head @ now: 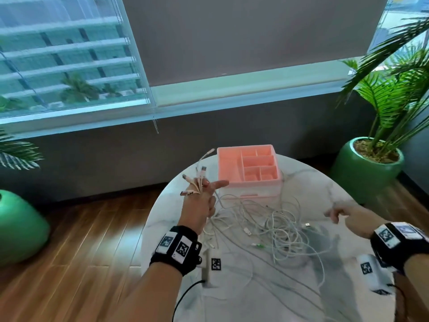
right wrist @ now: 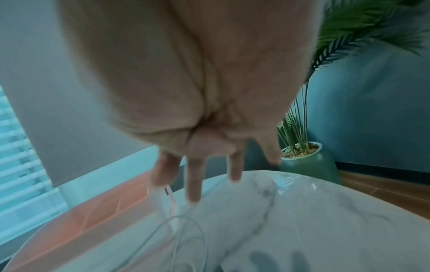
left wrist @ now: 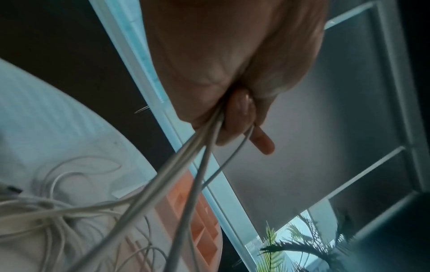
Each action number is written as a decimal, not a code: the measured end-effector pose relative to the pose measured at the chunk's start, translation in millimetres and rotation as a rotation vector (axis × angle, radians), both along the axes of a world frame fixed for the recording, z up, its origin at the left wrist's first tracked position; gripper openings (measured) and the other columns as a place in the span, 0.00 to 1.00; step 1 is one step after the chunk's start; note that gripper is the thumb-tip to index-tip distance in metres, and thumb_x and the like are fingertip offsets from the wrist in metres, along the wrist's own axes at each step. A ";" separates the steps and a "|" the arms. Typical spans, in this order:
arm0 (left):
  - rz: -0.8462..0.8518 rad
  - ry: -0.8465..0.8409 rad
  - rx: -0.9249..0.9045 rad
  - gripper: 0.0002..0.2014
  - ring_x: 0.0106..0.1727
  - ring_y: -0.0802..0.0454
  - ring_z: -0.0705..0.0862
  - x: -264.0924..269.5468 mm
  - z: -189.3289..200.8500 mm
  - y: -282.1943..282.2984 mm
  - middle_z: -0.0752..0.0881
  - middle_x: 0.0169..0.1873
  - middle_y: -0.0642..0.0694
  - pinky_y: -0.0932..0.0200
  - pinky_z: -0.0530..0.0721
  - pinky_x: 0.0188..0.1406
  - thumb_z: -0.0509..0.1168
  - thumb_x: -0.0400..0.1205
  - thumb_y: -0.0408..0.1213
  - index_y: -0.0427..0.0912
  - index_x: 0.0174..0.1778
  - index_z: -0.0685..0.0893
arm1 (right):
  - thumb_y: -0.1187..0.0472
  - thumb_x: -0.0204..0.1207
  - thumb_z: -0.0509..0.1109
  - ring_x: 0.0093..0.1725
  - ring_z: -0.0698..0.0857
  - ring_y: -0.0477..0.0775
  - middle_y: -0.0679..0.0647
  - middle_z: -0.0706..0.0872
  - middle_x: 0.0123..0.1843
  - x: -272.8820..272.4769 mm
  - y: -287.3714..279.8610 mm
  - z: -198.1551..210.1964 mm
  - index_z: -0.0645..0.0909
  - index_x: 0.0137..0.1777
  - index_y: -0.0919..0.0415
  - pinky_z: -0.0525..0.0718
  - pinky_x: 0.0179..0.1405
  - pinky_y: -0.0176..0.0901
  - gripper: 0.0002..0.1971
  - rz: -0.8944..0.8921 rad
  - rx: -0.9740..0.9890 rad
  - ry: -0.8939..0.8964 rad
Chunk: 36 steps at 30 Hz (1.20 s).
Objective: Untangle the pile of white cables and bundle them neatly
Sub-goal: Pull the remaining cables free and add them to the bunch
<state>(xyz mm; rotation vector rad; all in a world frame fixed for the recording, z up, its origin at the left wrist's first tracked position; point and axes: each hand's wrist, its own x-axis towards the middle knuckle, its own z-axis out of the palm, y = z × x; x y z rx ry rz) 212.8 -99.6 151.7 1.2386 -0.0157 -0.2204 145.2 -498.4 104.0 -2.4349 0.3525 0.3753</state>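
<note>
We grip several plug ends in left hand, clamped tight. Right hand hovers, fingers relaxed, seemingly empty though blurred. White cables mostly tangled on table; bundling not begun.

One pink organizer – two green pots (cables uncountable)

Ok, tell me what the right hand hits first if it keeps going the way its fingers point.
Judging by the right wrist view, the right hand points its straight fingers down and forward at the marble table. They would probably meet the thin white cable loop first, then the tabletop, though depth is unclear.
</note>
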 end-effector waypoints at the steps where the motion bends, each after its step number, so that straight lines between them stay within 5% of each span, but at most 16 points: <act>1: -0.043 -0.028 0.023 0.12 0.19 0.58 0.58 -1.7 1.6 -0.8 0.90 0.59 0.34 0.63 0.55 0.16 0.57 0.91 0.29 0.48 0.44 0.73 | 0.84 0.67 0.53 0.61 0.84 0.61 0.58 0.90 0.55 6.7 1.3 5.5 0.83 0.32 0.53 0.76 0.60 0.47 0.27 -0.096 0.000 -0.094; 4: -0.152 -0.071 0.074 0.12 0.19 0.56 0.58 -5.8 2.1 -6.7 0.91 0.56 0.34 0.65 0.57 0.16 0.58 0.90 0.27 0.46 0.45 0.68 | 0.80 0.76 0.61 0.48 0.87 0.64 0.61 0.91 0.45 26.6 28.2 27.7 0.87 0.36 0.54 0.79 0.42 0.43 0.22 -0.179 0.139 -0.208; 7: -0.252 -0.087 0.075 0.11 0.19 0.56 0.58 -12.1 -2.0 -19.9 0.91 0.56 0.31 0.65 0.56 0.17 0.58 0.90 0.26 0.45 0.46 0.68 | 0.65 0.86 0.62 0.47 0.91 0.60 0.61 0.93 0.49 35.6 87.2 50.2 0.87 0.49 0.62 0.82 0.46 0.48 0.11 -0.100 0.411 -0.157; 10: -0.305 -0.067 0.079 0.12 0.19 0.56 0.58 -18.9 -7.2 -34.5 0.91 0.54 0.29 0.61 0.53 0.19 0.59 0.90 0.26 0.45 0.45 0.68 | 0.53 0.89 0.58 0.50 0.91 0.60 0.58 0.93 0.51 38.8 147.7 65.3 0.86 0.55 0.63 0.83 0.52 0.54 0.17 -0.041 0.739 -0.105; 14: -0.354 -0.054 0.116 0.08 0.20 0.54 0.57 -26.2 -11.6 -47.4 0.80 0.48 0.26 0.57 0.51 0.21 0.68 0.83 0.38 0.53 0.39 0.83 | 0.57 0.87 0.61 0.42 0.87 0.61 0.62 0.90 0.47 45.5 194.4 76.3 0.85 0.61 0.62 0.84 0.38 0.51 0.14 -0.175 1.116 -0.157; 16: -0.377 -0.070 0.145 0.09 0.20 0.53 0.57 -28.9 -12.7 -47.8 0.84 0.46 0.20 0.57 0.51 0.20 0.66 0.87 0.35 0.50 0.41 0.83 | 0.56 0.88 0.60 0.40 0.85 0.59 0.61 0.89 0.44 51.2 201.4 79.5 0.85 0.59 0.64 0.81 0.33 0.47 0.14 -0.215 1.050 -0.264; 19: -0.310 -0.012 0.122 0.11 0.18 0.56 0.59 -25.6 -15.3 -39.3 0.91 0.55 0.31 0.65 0.56 0.17 0.61 0.91 0.30 0.44 0.43 0.70 | 0.56 0.90 0.58 0.42 0.85 0.54 0.56 0.87 0.49 59.4 194.5 82.2 0.84 0.59 0.59 0.84 0.37 0.48 0.14 -0.194 0.760 -0.386; 21: -0.240 0.015 0.193 0.09 0.20 0.57 0.59 -16.8 -22.8 -29.4 0.88 0.52 0.33 0.65 0.58 0.17 0.62 0.91 0.36 0.43 0.44 0.76 | 0.57 0.90 0.57 0.42 0.86 0.54 0.55 0.86 0.53 63.5 182.1 80.9 0.80 0.67 0.56 0.84 0.37 0.49 0.13 -0.189 0.722 -0.436; 23: -0.162 0.055 0.291 0.13 0.21 0.56 0.60 -7.1 -30.4 -18.1 0.78 0.48 0.38 0.64 0.58 0.18 0.65 0.89 0.48 0.41 0.50 0.83 | 0.61 0.90 0.56 0.32 0.83 0.54 0.57 0.85 0.46 65.1 168.8 79.3 0.77 0.69 0.56 0.80 0.30 0.47 0.13 -0.219 0.803 -0.493; 26: -0.024 0.100 0.329 0.20 0.20 0.55 0.61 1.7 -32.4 -5.2 0.76 0.48 0.39 0.63 0.60 0.19 0.63 0.88 0.53 0.37 0.52 0.81 | 0.69 0.86 0.57 0.22 0.74 0.54 0.58 0.79 0.29 65.7 146.7 83.3 0.78 0.54 0.64 0.70 0.23 0.42 0.08 -0.293 0.764 -0.589; 28: 0.034 0.090 0.308 0.16 0.21 0.53 0.62 4.9 -29.0 0.0 0.79 0.47 0.38 0.62 0.62 0.20 0.63 0.89 0.51 0.42 0.44 0.82 | 0.72 0.83 0.60 0.20 0.72 0.55 0.59 0.78 0.25 63.9 131.4 90.8 0.79 0.46 0.65 0.69 0.20 0.41 0.08 -0.243 0.650 -0.522; 31: 0.031 0.007 0.263 0.18 0.22 0.53 0.62 6.2 -18.7 -0.8 0.76 0.42 0.38 0.62 0.61 0.21 0.65 0.89 0.49 0.50 0.33 0.81 | 0.73 0.82 0.63 0.19 0.74 0.53 0.60 0.81 0.26 57.9 123.7 105.7 0.81 0.46 0.67 0.72 0.18 0.38 0.07 0.100 0.480 -0.157; 34: -0.054 -0.108 0.253 0.16 0.24 0.52 0.62 2.1 -2.6 -15.7 0.72 0.36 0.38 0.60 0.59 0.22 0.65 0.88 0.49 0.48 0.35 0.80 | 0.68 0.83 0.65 0.22 0.77 0.51 0.57 0.85 0.29 53.6 146.5 117.2 0.83 0.50 0.63 0.74 0.21 0.40 0.05 0.463 0.390 0.147; 36: -0.140 -0.174 0.232 0.16 0.25 0.52 0.64 -2.2 5.4 -27.7 0.73 0.33 0.38 0.61 0.60 0.23 0.64 0.87 0.52 0.45 0.40 0.79 | 0.68 0.85 0.64 0.24 0.77 0.52 0.57 0.87 0.31 53.4 168.1 121.7 0.80 0.54 0.63 0.75 0.24 0.43 0.04 0.521 0.444 0.134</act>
